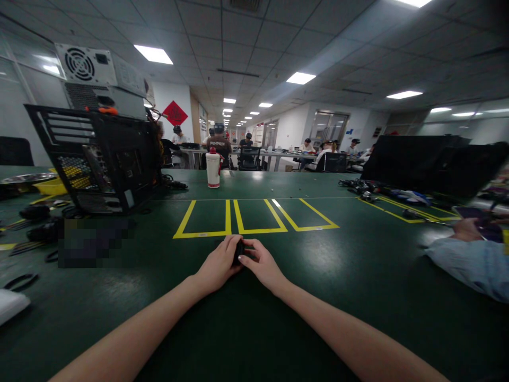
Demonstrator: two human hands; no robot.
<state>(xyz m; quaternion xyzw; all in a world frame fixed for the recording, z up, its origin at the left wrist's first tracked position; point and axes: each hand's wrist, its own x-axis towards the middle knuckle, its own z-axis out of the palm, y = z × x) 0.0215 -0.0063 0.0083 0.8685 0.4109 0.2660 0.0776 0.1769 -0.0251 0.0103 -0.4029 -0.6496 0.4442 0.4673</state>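
Both hands meet at the middle of the green tabletop (242, 329), just in front of the yellow tape outlines (260, 231). Between them is a small black object (239, 251), mostly covered by fingers, so its kind cannot be made out. My left hand (218, 265) wraps round its left side with the fingers closed. From the other side, my right hand (263, 265) grips it, thumb in front and fingers behind.
A white bottle (213, 170) with a red lid stands beyond the outlines. At left are an open black computer case (99, 159) topped by power supplies (101, 69), and cables. Black monitors (413, 159) stand at right, near another person's sleeve (469, 260).
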